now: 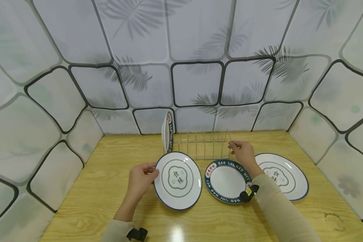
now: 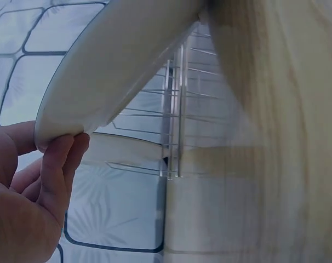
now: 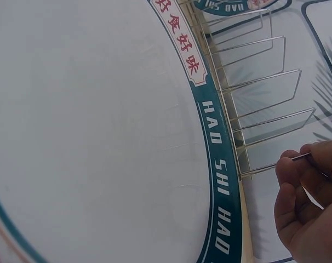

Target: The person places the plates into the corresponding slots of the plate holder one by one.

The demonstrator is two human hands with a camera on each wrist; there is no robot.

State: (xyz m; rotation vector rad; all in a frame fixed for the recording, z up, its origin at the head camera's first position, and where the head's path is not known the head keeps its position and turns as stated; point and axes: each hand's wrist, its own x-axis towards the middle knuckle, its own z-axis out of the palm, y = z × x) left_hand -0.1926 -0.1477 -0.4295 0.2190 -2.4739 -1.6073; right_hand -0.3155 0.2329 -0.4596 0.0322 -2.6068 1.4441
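Observation:
My left hand point(image 1: 141, 179) pinches the left rim of a white plate point(image 1: 177, 195) with a blue edge and a flower-shaped emblem. In the left wrist view, that plate point(image 2: 106, 66) is tilted and raised off the wooden table, thumb on one face and fingers on the other. My right hand point(image 1: 243, 154) pinches the right end wire of a metal dish rack point(image 1: 204, 148). The right wrist view shows thumb and fingertips closed round that wire of the rack point(image 3: 264, 126). A plate with a dark green lettered rim point(image 1: 167, 132) stands upright in the rack's left end.
Another green-rimmed plate point(image 1: 227, 181) lies on the wooden table point(image 1: 87, 201), under my right forearm. Farther right lies a white blue-edged plate point(image 1: 293, 181). A tile-patterned backdrop point(image 1: 196, 84) rises behind the rack and along both sides.

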